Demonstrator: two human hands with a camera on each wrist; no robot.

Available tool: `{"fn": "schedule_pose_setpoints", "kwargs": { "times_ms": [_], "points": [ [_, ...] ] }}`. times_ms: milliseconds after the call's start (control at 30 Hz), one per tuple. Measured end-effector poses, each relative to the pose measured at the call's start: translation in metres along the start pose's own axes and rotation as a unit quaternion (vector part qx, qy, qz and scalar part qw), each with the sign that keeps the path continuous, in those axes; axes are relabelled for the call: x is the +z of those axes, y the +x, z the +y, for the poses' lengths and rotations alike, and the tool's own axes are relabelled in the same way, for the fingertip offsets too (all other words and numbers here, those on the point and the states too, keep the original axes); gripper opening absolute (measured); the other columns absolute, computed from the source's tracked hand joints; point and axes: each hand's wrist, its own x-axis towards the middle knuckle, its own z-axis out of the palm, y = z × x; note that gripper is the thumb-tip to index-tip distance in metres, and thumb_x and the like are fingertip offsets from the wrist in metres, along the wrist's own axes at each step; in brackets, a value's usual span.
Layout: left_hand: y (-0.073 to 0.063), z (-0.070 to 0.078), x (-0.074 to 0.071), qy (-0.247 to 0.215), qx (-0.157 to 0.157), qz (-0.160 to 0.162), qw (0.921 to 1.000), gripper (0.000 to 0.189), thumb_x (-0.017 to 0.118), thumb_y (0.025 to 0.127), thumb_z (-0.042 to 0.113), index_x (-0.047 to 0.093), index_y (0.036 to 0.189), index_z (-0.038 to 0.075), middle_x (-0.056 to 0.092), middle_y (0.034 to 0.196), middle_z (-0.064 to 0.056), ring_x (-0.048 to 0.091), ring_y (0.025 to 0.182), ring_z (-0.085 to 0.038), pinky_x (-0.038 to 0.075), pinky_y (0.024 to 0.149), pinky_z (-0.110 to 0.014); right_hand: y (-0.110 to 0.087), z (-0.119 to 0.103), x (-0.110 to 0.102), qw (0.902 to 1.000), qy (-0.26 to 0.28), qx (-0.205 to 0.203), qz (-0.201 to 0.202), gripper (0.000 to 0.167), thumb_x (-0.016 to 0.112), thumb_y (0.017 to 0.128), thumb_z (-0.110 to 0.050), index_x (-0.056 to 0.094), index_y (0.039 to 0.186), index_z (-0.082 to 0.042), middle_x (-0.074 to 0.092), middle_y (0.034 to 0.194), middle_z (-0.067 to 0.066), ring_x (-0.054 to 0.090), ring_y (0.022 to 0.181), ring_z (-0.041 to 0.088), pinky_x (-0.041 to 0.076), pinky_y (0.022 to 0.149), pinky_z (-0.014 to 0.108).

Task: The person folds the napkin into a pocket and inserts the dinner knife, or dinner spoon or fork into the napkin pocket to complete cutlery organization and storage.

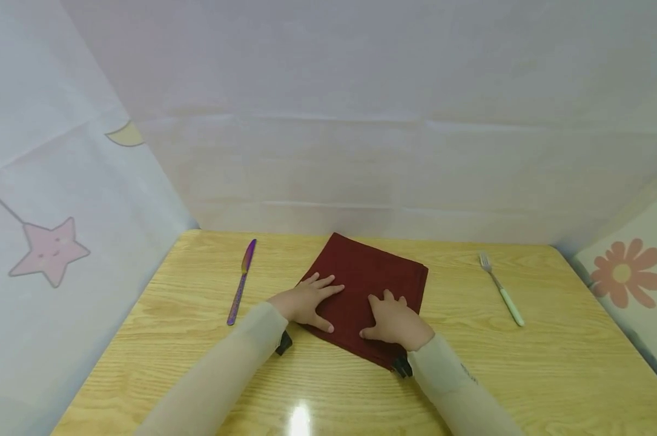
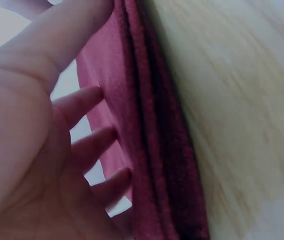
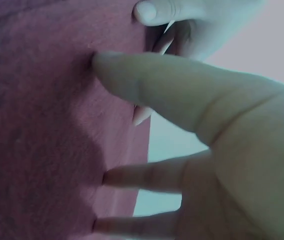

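Note:
A dark red folded cloth lies flat on the wooden table, turned at an angle, with its stacked layers showing along one edge in the left wrist view. My left hand rests on its left side, fingers spread and fingertips pressing the fabric. On the lower right part of the cloth lies my right hand, its fingers apart and the tips touching the surface. In the right wrist view the thumb and fingertips of the right hand dent the fabric slightly. Neither hand grips anything.
A purple iridescent table knife lies to the left of the cloth. Over on the right is a fork with a pale green handle. Behind the table hangs a pale sheet, with printed side panels.

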Motion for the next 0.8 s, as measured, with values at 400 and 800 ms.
{"fn": "schedule_pose_setpoints", "kwargs": {
  "times_ms": [400, 800],
  "points": [
    [-0.011, 0.012, 0.004, -0.027, -0.038, 0.012, 0.9988, 0.081, 0.076, 0.092, 0.034, 0.035, 0.160, 0.020, 0.018, 0.167, -0.015, 0.009, 0.153, -0.045, 0.025, 0.118, -0.060, 0.014, 0.027, -0.013, 0.9969, 0.041, -0.057, -0.035, 0.080, 0.084, 0.084, -0.026, 0.047, 0.150, -0.001, 0.029, 0.158, 0.032, 0.026, 0.143, 0.057, 0.029, 0.114, 0.064],
    [-0.019, 0.010, 0.011, -0.047, -0.034, 0.031, 0.9978, 0.071, 0.073, 0.095, 0.032, 0.040, 0.157, 0.019, 0.020, 0.166, -0.017, 0.009, 0.153, -0.045, 0.028, 0.116, -0.061, 0.031, 0.050, -0.019, 0.9913, 0.084, -0.091, -0.043, 0.078, 0.083, 0.086, -0.024, 0.046, 0.152, -0.006, 0.024, 0.163, 0.026, 0.014, 0.148, 0.054, 0.029, 0.114, 0.065]
  ]
}}
